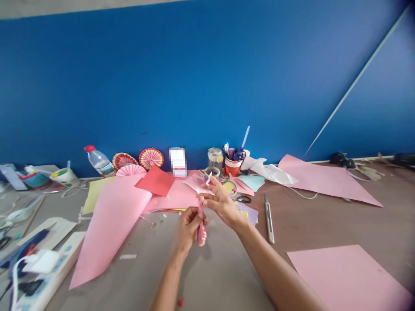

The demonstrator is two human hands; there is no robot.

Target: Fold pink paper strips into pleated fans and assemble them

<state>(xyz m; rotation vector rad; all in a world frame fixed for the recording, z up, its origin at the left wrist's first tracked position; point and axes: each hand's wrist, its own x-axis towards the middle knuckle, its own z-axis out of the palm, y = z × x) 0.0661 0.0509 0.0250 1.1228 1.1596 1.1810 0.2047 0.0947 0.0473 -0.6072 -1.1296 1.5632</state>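
Observation:
Upright in front of me is a narrow strip of pleated pink paper (201, 235) with cream-yellow edges at its lower end. My left hand (188, 226) is closed around its middle, thumb in front. At the strip's top end, my right hand (223, 205) has its thumb and a forward finger touching the paper, while its other fingers stretch out and up. A small white sliver (210, 176) shows by those raised fingertips; whether it is stuck there or held, I cannot make out. Behind are two finished-looking pleated rosettes, one a red-and-cream paper rosette (151, 158).
A large curled pink sheet (113, 224) lies left, near a red paper square (154, 181). A utility knife (269, 220) and another pink sheet (346, 272) lie right. At the back stand a bottle (99, 160) and pen cup (232, 166). A power strip (61, 276) sits front left.

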